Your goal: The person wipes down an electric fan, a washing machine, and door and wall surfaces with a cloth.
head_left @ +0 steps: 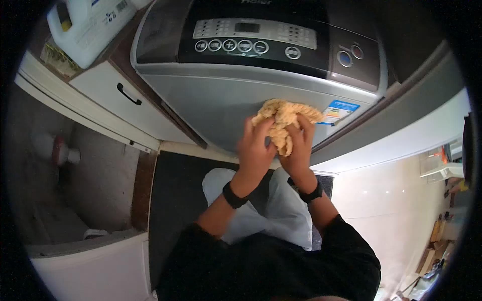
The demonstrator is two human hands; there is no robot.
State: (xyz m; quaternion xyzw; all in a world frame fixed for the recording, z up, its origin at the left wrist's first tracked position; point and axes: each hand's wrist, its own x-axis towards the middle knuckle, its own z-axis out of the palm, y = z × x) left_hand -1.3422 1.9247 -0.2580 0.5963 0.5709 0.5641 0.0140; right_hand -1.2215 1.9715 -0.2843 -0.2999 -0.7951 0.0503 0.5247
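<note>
A crumpled yellow-orange cloth [285, 114] is bunched up in front of the grey washing machine [201, 95]. My left hand [257, 145] grips its left side, and my right hand [299, 145] has its fingers around the right side. Part of the cloth hangs down between both hands. The machine's control panel [251, 37], with round buttons and a small display, lies above the cloth. Just right of the cloth is a blue and white label [339, 112] on the machine's front.
A white jug [90, 30] stands on the counter at the upper left, above a white cabinet [108, 95] with a black handle. A dark mat [175, 200] lies under my legs. Shelving with assorted items [444, 165] is at the far right.
</note>
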